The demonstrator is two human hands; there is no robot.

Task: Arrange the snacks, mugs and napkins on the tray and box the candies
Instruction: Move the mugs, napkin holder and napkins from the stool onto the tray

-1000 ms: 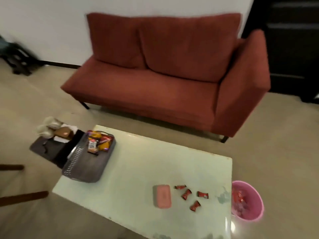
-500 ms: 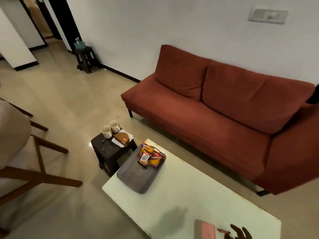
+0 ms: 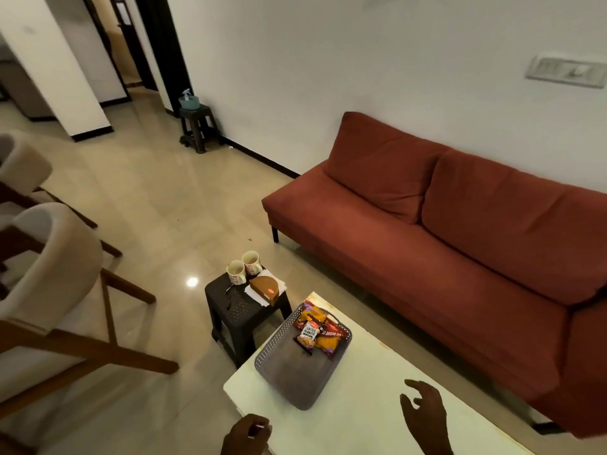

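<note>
Grey perforated plastic tray (image 3: 289, 376) sits at the white surface's (image 3: 368, 402) left corner, snack packets (image 3: 317, 331) at its far end. Right hand (image 3: 425, 417) spread wide, empty; left hand (image 3: 246, 433) loosely curled, grip unclear.

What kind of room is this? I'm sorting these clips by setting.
Most likely a home living room: a red sofa against the wall, a low white table holding a snack tray, and cushioned wooden armchairs on a tiled floor.
</note>
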